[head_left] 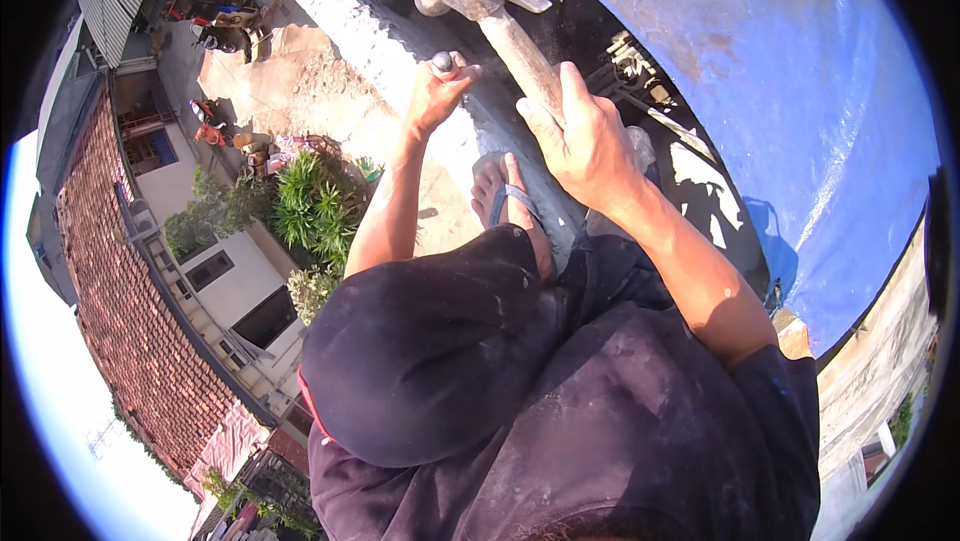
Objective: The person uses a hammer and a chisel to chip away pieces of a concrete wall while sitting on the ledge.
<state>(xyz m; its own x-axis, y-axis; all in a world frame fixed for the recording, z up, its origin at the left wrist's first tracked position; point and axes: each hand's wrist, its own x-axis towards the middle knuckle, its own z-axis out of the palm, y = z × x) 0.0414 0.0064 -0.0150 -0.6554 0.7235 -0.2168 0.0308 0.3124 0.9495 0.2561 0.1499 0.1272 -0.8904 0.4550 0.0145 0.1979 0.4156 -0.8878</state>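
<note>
My right hand (590, 146) grips the wooden handle of a claw hammer (500, 16). The hammer is raised, its worn steel head at the top of the view, above and to the right of my left hand. My left hand (438, 96) is closed around a metal chisel (442, 62). Only the chisel's round struck end shows above the fist; its lower part is hidden. Hammer and chisel are apart. Beneath the left hand runs the rough top of a white-grey wall (365, 36), with a broken, crumbly surface. My foot in a flip-flop (510, 203) stands on it.
A large blue tarp (800, 91) slopes along the right, beside a dark gap with rubble and wood pieces (640, 71). Left of the wall, far below, lie a dirt yard (290, 71), green plants (310, 196), parked motorbikes (208, 123) and a tile-roofed house (130, 291).
</note>
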